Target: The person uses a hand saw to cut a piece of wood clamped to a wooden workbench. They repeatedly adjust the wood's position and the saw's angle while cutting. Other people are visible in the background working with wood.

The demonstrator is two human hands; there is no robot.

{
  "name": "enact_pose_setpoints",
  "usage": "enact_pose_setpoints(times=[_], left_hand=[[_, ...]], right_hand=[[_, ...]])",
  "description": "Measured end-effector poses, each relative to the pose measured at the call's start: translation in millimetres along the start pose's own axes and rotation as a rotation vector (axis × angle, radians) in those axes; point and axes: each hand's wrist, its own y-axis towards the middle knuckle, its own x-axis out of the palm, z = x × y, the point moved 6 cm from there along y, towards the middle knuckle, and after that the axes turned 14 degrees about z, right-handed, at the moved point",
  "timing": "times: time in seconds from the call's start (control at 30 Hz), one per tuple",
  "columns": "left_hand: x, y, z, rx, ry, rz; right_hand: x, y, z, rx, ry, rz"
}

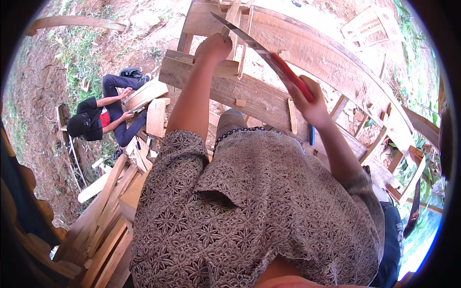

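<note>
My right hand [309, 98] is closed round the red handle of a handsaw [249, 42]. Its long tapering blade points up and left, with the tip beyond my left hand; I cannot make out its teeth. My left hand [212, 49] is closed on a narrow wooden strip [233, 19] at the far side of a rough plank workbench [269, 98]. The blade passes close to the strip; whether they touch I cannot tell.
A person [103, 113] in dark clothes sits on the left, holding a small object. Stacked boards [108, 216] lie at lower left. A large timber frame [326, 62] spans the right. A blue-handled tool [311, 136] is by the bench's near edge.
</note>
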Motion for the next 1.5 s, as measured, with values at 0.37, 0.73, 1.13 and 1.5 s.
enact_pose_setpoints(times=[0.37, 0.73, 1.13, 1.5], left_hand=[[-2, -3, 2, 0.056, -0.043, 0.011], [-8, -24, 7, 0.073, 0.028, 0.014], [-7, -23, 4, 0.043, -0.034, -0.053], [-4, -22, 11, 0.030, 0.052, -0.121]], right_hand=[[-33, -10, -39, -0.079, -0.082, 0.015], [-17, -28, -24, 0.017, -0.011, 0.021], [-37, -64, -34, 0.105, 0.025, 0.002], [69, 46, -1, -0.062, 0.000, 0.078]])
